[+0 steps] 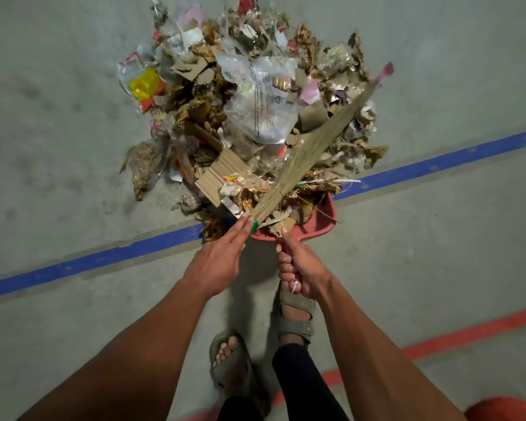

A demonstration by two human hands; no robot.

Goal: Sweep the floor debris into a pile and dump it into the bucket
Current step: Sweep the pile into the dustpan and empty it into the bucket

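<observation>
The debris pile (243,117) fills the upper middle of the frame, already gathered on the grey floor (58,132). Below it, left of centre, the left hand (216,259) grasps the broom (301,156) low at its green-bound neck, fingers stretched along it, probably to pull the bristles toward the pan with short strokes. To the right, the right hand (298,268) is clenched around the handle of the red dustpan (319,223), keeping it steady under the pile's edge. A red shape (507,410) at the lower right corner may be the bucket.
</observation>
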